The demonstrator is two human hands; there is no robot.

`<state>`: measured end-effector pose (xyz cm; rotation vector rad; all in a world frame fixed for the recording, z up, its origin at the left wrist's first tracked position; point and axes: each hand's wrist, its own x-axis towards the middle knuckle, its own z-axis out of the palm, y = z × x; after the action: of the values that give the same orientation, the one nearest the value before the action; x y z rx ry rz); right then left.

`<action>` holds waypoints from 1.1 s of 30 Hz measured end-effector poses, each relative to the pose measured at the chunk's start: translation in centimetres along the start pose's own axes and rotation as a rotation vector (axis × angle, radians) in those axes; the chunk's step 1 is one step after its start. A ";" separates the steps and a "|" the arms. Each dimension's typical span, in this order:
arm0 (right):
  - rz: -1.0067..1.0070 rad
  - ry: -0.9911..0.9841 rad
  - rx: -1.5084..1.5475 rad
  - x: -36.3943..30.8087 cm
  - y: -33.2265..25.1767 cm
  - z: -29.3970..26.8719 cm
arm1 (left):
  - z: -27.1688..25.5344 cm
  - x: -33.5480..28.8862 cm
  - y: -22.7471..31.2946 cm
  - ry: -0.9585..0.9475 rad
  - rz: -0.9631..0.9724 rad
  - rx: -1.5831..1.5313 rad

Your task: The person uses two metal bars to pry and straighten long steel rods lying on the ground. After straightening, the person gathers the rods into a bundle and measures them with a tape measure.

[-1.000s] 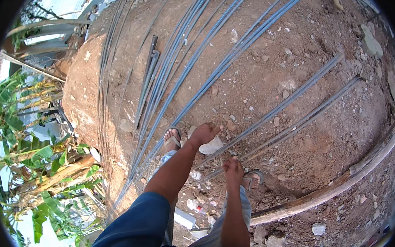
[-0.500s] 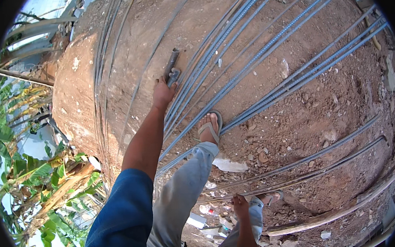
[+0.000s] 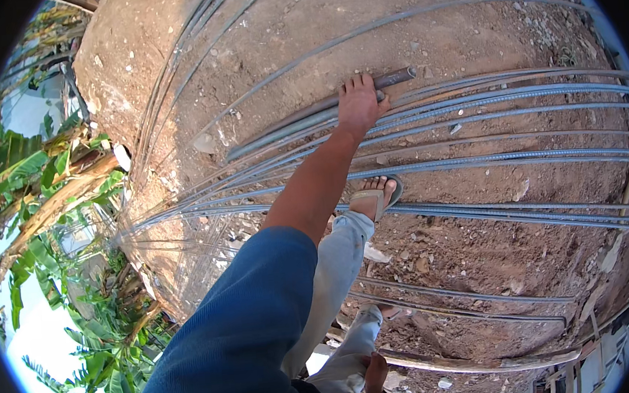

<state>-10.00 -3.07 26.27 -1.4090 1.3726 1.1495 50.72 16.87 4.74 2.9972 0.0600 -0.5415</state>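
My left hand (image 3: 359,108) reaches out over the ground with its fingers wrapped over a dark pipe (image 3: 397,77), whose open end sticks out past the fingers. A second, greyer pipe (image 3: 266,140) lies alongside, and its far end is partly under my hand. Both lie right beside a bundle of long ribbed steel bars (image 3: 471,118). My right hand (image 3: 376,369) hangs low by my right thigh, away from the bars. Its fingers are small and partly hidden, so their pose is unclear.
My sandalled left foot (image 3: 375,197) stands among the steel bars. More thin bars (image 3: 470,299) lie nearer my right foot. A wooden plank (image 3: 490,364) borders the brown, stony soil (image 3: 496,249). Banana plants (image 3: 38,248) grow on the left.
The view has turned, so the bars run more sideways. My left hand is still on the pipe, with more of both pipes showing. My right hand is lower, by my thigh.
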 end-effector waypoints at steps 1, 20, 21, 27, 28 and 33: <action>-0.109 0.051 -0.068 -0.9 -0.8 -0.7 | -0.1 0.1 -0.2 0.005 0.011 -0.026; -0.355 0.229 -0.379 -7.3 1.1 0.5 | -9.9 -21.9 -3.7 -0.342 0.114 -0.148; -0.419 0.251 -0.404 -7.3 1.5 0.2 | -11.6 -24.1 -2.8 -0.299 0.189 -0.154; -0.695 0.143 -0.124 -8.1 -1.0 -2.3 | -24.1 -37.3 5.9 -0.382 0.540 -0.350; -0.713 0.114 -0.088 -8.7 -2.1 -3.1 | -26.3 -39.1 7.9 -0.344 0.626 -0.421; -0.899 -0.028 0.157 -13.9 -10.1 -7.5 | -36.9 -47.1 16.1 -0.358 0.860 -0.419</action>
<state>0.81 -6.60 41.23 -1.6156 0.6347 0.4493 20.34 3.50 57.03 2.1752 -0.9474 -0.7894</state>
